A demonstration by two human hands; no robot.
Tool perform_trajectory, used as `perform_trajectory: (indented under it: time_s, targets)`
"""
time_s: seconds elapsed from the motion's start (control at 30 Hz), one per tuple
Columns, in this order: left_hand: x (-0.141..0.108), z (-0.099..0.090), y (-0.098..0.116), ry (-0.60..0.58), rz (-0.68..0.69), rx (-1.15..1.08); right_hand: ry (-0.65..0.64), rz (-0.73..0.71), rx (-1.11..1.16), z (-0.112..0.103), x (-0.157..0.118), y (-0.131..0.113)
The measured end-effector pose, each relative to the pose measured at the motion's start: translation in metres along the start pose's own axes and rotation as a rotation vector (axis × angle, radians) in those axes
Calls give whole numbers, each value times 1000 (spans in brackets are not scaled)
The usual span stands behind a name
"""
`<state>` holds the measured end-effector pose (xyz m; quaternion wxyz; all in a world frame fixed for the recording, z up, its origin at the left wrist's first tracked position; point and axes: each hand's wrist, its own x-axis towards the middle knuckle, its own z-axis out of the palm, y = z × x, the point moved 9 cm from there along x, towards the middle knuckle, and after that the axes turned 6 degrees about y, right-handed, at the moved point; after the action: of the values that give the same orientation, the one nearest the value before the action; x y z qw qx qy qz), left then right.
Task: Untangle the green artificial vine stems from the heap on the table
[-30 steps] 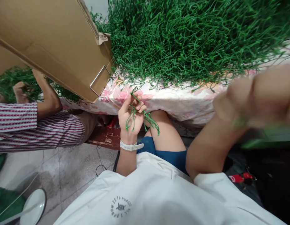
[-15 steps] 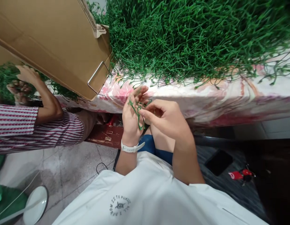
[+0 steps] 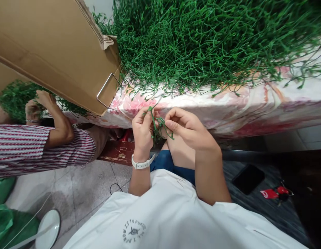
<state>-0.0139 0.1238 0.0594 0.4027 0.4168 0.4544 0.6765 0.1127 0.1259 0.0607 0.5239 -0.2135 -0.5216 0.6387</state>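
Small green plastic stems [image 3: 155, 125] are between my two hands, just in front of the table's edge. My left hand [image 3: 143, 130], with a white watch at its wrist, is closed around them with thumb and fingers pinched. At the right side of the stems, my right hand [image 3: 185, 128] has its thumb and forefinger pressed together on a stem end. Beyond both hands a large heap of the same green stems [image 3: 202, 45] lies on the flowered tablecloth [image 3: 196, 105].
A cardboard box [image 3: 54, 52] with a metal wire handle [image 3: 104, 88] stands at the left. Beyond it a person in a striped shirt [image 3: 33, 145] handles green stems. A dark phone [image 3: 248, 179] and red keyring [image 3: 269, 193] lie at the right.
My left hand has turned from palm up with spread fingers to a closed pinch on the stems. The other person's hands have moved closer together, toward the right.
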Motion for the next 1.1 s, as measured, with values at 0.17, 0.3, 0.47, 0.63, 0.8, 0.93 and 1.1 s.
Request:
perform_trajectory:
  time_s: [0.17, 0.3, 0.47, 0.63, 0.8, 0.93, 1.1]
  targets:
    - [-2, 8, 8, -60, 132, 280, -183, 72, 218, 9, -2, 9]
    - [-5, 5, 24, 76, 316, 470, -236, 126, 392, 21, -5, 20]
    - [-13, -2, 30, 345, 353, 236, -204, 154, 532, 34, -2, 27]
    - [-4, 1, 18, 337, 199, -205, -208, 139, 512, 40, -1, 26]
    - [22, -19, 12, 365, -96, -448, -76, -100, 613, 13, -3, 0]
    - [29, -21, 25, 289, -22, -490, 54, -42, 531, -10, 1, 0]
    - [19, -4, 21, 149, 34, -405, 197, -87, 515, -27, 2, -7]
